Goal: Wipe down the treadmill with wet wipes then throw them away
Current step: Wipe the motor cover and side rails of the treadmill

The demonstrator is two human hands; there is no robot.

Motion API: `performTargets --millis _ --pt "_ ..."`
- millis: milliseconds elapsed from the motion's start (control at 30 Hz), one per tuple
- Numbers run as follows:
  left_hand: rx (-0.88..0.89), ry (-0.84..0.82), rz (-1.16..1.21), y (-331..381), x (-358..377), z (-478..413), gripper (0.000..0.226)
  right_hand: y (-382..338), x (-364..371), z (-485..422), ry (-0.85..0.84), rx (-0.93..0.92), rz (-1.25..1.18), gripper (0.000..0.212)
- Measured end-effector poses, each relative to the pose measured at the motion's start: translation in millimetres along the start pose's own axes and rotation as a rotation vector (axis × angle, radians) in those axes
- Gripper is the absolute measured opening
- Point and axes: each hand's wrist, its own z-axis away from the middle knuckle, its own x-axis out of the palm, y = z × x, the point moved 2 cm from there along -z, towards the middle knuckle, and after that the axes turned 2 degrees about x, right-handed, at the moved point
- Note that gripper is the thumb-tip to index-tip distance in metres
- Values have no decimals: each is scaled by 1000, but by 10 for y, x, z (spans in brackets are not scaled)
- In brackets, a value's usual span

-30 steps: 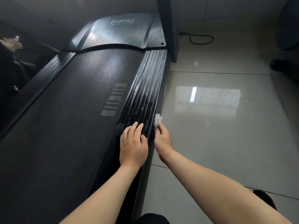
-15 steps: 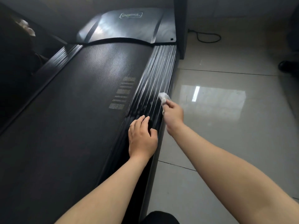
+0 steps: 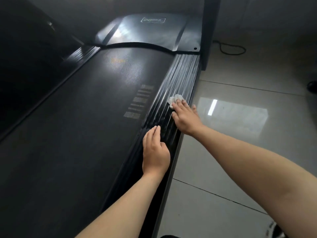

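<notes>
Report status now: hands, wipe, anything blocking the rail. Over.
Left hand flat on the side rail. Right hand pressing the wipe onto that rail, fingers straight. Nothing seen lying on the rail ahead; cable on the floor, off to the side.

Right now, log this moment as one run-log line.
phase: wiping | right hand: presses wet wipe on side rail | left hand: rests on side rail

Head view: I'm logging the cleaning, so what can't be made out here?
In the head view:
Wipe: mostly hidden under the right hand.
Post: upper part cut off by the top edge.
Logo on the front cover: too small to read.
Dark object: cut off by the right edge.
</notes>
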Motion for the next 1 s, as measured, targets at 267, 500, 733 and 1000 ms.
performTargets --millis 267,500,733,1000 --pt "-87 133 93 5 -65 -24 58 -292 220 420 -27 -198 125 53" --pt "-195 2 -215 -268 -456 221 62 -400 362 1175 -154 -555 149 59" --pt "-165 -111 -183 -455 -625 469 64 -433 220 577 -141 -163 144 59" --pt "-209 26 32 -486 -649 401 63 -822 521 956 -160 -403 157 54"
